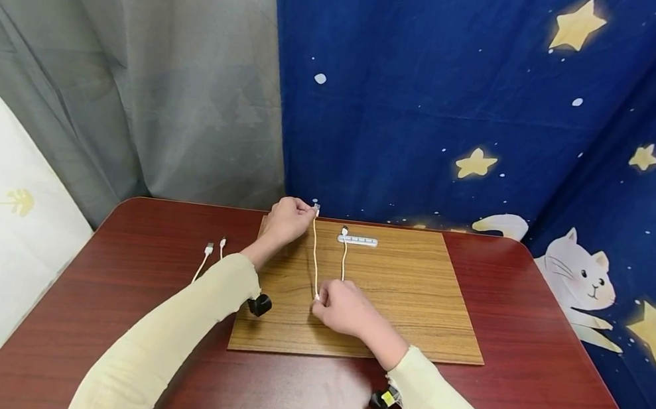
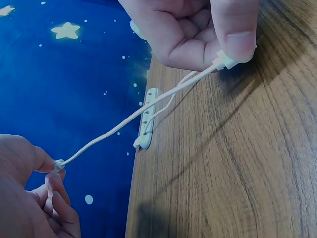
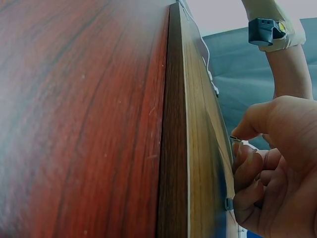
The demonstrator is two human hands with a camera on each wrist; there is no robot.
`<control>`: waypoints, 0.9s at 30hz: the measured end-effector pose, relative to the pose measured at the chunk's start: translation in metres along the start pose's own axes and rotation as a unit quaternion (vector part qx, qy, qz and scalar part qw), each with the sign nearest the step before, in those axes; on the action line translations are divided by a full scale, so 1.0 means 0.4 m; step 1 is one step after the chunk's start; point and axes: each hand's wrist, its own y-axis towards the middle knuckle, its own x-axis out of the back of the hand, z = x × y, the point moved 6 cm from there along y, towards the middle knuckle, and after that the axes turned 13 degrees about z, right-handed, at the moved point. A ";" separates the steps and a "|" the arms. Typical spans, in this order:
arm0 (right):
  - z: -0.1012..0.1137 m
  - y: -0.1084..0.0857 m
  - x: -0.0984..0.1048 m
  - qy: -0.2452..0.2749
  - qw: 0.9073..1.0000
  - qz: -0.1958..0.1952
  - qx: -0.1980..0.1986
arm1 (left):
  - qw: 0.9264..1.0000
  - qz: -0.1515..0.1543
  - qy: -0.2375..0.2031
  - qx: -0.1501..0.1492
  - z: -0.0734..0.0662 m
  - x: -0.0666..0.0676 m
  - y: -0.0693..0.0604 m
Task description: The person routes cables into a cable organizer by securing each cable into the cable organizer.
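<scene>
White cable (image 1: 315,256) is held over the wood-grain board (image 1: 414,293), strung between 2 hands. Long axis runs far to near, away from the person, with the near end slightly further right and a shallow bow along the cord. Left hand (image 1: 290,219) is up at the board's far edge, thumb and fingers pinching the far end; the metal plug there points away, toward the blue curtain (image 1: 410,106). Right hand (image 1: 347,308) is over the middle of the board, pinching the near end; in the right wrist view a small metal tip (image 3: 234,138) pokes out between thumb and finger. In the left wrist view the cord slants above the board, its shadow lying apart from it.

2nd cable (image 1: 344,259) runs nearly parallel, just right of the first, its connector at the left end of the pale slotted strip (image 1: 361,241) and pointing away (cannot tell if it is seated in a slot). Its near part goes out of sight at the right hand. Strip lies crosswise near the board's far edge.

On the red-brown table (image 1: 528,359), left of the board, lie a larger plug (image 1: 208,249) and a smaller plug (image 1: 223,243), both pointing away; cords run behind the left sleeve (image 1: 171,328).
</scene>
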 end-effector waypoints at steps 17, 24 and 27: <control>-0.020 -0.008 0.001 -0.011 1.000 -0.013 0.004 | 1.000 0.009 -0.015 -0.006 -0.016 -0.027 0.007; -0.026 -0.013 0.003 -0.007 1.000 -0.009 -0.006 | 1.000 0.005 -0.023 -0.010 -0.016 -0.033 0.010; -0.032 -0.015 0.006 -0.004 1.000 -0.008 -0.012 | 1.000 0.005 -0.027 -0.012 -0.020 -0.039 0.014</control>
